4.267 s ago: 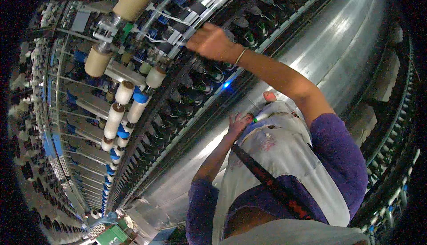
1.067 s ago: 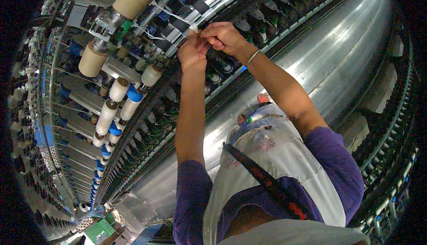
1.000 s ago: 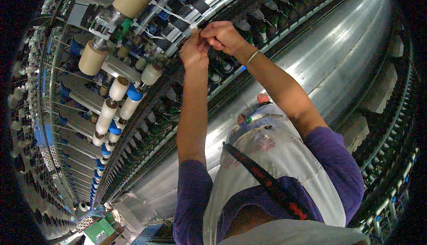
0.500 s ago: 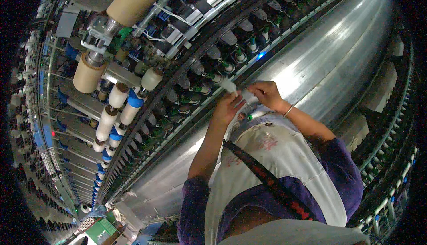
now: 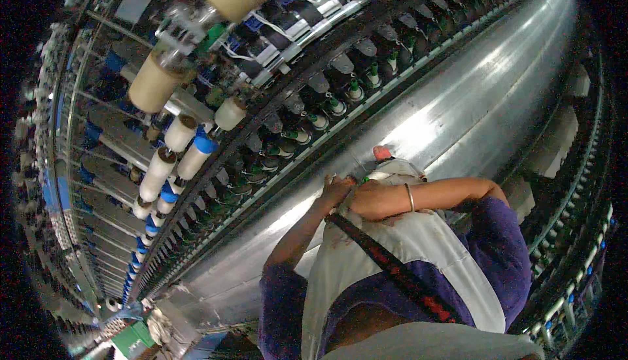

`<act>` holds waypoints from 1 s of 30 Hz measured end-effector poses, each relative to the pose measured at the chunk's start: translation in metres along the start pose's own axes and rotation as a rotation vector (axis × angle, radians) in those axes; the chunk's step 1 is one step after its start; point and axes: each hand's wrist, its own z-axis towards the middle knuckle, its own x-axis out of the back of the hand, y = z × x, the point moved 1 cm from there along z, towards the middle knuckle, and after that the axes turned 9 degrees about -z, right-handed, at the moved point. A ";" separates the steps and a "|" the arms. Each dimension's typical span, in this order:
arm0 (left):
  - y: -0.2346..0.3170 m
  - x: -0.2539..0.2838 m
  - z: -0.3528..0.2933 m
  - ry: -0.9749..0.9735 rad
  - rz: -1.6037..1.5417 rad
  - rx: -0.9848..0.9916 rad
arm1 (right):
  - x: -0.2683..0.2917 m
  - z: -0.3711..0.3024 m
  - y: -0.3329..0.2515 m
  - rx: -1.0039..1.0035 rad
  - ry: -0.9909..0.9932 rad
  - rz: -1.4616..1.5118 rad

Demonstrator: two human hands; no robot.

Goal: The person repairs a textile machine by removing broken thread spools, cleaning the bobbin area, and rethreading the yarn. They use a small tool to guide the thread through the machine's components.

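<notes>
At the front of my white apron [image 5: 418, 236] my two hands are close together. My left hand [image 5: 336, 193] has its fingers curled in beside a small dark reddish piece [image 5: 351, 180]; whether it grips that piece is unclear. Bent inward across the apron, my right hand [image 5: 371, 200] is closed with its fingers mostly hidden, and what it holds cannot be made out. A small green tip [image 5: 366, 180] shows just above it. Farther up, a red piece [image 5: 383, 153] sticks out at the apron's upper edge. A dark strap [image 5: 392, 265] hangs below my hands.
A long spinning machine runs diagonally ahead, with a row of spindles with green tips [image 5: 354, 90]. White bobbins with blue ends [image 5: 196, 157] and large beige rollers [image 5: 157, 80] stand to the left. A shiny metal cover [image 5: 471, 92] lies between machine and apron; another machine row [image 5: 582, 229] curves at right.
Both hands have drawn back from beside the spindles to the apron. The white fluffy wisp by my left hand is out of sight. The red piece now shows, and the view has shifted slightly.
</notes>
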 end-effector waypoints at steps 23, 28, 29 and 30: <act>0.085 0.250 0.048 0.804 -1.257 -0.294 | 0.139 -0.041 0.175 -0.421 1.428 -0.238; 0.079 0.276 0.125 0.627 -2.307 -0.715 | 0.164 -0.039 0.198 -0.483 1.579 -0.366; 0.077 0.280 0.139 0.555 -2.470 -0.777 | 0.165 -0.038 0.203 -0.539 1.567 -0.335; 0.076 0.282 0.151 0.528 -2.648 -0.777 | 0.165 -0.038 0.208 -0.592 1.554 -0.303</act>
